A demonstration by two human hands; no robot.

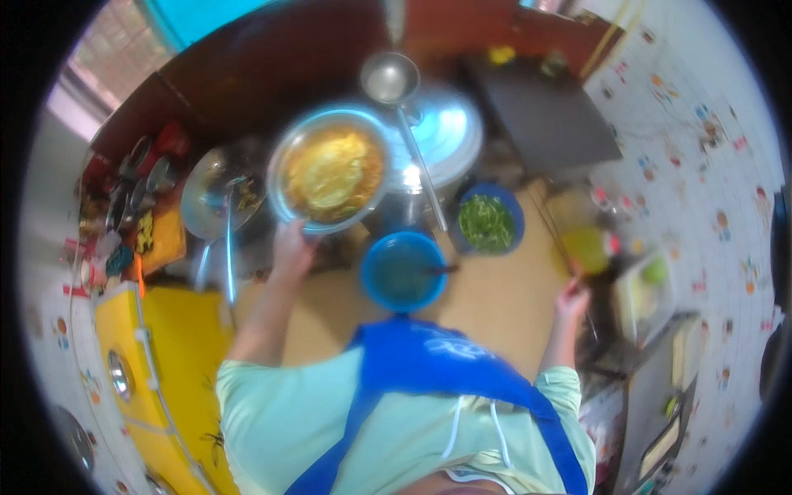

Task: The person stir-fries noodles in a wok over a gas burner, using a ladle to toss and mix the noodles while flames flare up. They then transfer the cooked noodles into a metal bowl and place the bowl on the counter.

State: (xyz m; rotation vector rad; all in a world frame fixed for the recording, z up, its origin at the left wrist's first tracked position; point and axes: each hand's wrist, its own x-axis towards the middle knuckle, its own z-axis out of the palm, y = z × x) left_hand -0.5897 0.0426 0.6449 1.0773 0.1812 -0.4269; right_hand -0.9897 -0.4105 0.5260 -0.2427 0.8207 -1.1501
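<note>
My left hand (297,247) grips the near rim of a round metal basin (276,197) that holds yellow and orange-brown food. Out to the right, my right hand (573,301) holds a pair of long thin chopsticks (550,226), their far ends pointing up and away. Between my hands a blue bowl (405,301) with liquid in it stands near my apron, a dark handle over its right side. Beyond it, a blue bowl of chopped greens (487,224) sits to the right. A long-handled metal ladle (416,145) lies across the front of a shiny lidded pot (448,139).
A wok (210,219) with a metal utensil in it sits at the left, beside an orange board (168,235) and several small containers. At the right are a yellow-green bottle (585,250), a white tray (643,309) and a dark flat panel (550,124). A yellow cabinet (185,346) stands lower left.
</note>
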